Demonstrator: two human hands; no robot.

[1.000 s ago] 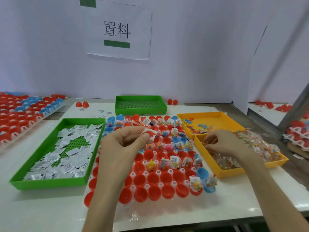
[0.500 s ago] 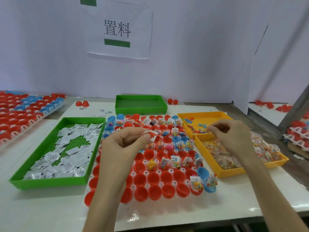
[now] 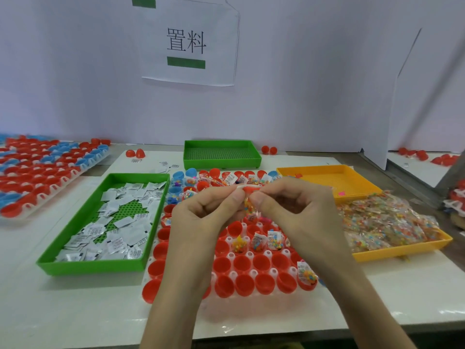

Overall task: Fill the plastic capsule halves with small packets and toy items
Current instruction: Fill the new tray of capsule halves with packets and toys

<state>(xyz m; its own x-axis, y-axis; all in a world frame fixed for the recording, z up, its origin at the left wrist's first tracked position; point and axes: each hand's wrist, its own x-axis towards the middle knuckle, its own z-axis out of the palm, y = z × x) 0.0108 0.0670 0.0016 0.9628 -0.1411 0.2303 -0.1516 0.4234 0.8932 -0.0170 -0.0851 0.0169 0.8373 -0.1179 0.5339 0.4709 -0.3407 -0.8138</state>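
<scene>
- Closest to me, red capsule halves [image 3: 241,263] sit in rows in a white holder [image 3: 232,274]. Some hold packets.
- Above them my left hand [image 3: 201,222] and right hand [image 3: 297,212] meet, fingers curled, both pinching one small clear toy packet [image 3: 250,207].
- A green tray [image 3: 50,267] of white packets [image 3: 125,238] lies left, and a yellow tray [image 3: 392,253] of toy packets [image 3: 387,222] lies right.
- Far back, a paper sign [image 3: 188,44] hangs on the wall.

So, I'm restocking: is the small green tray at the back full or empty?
Empty. The small green tray shows only its bare perforated floor, with nothing lying in it.
</scene>
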